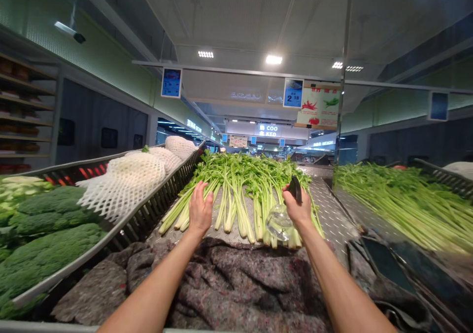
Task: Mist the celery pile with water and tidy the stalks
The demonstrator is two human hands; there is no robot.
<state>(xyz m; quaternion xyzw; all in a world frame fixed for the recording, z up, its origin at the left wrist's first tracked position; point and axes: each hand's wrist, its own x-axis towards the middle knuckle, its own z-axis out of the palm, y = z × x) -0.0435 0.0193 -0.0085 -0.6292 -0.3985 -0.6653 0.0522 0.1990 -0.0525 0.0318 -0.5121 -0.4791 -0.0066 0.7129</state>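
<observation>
Bunches of celery (240, 185) lie in a row on a perforated metal display shelf (332, 215). My left hand (200, 208) rests on the stalks at the left of the row, fingers curled loosely over them. My right hand (295, 206) is closed round a spray bottle (280, 221); its dark trigger head sticks up above my fingers and its clear body hangs below my palm, over the stalk ends.
A grey felt blanket (236, 283) lies bunched at the shelf's front edge. Left of a black slatted divider (155, 205) sit net-wrapped produce (129, 180) and broccoli (48, 234). A mirror panel (406, 200) on the right reflects the celery. Price signs (293, 92) hang overhead.
</observation>
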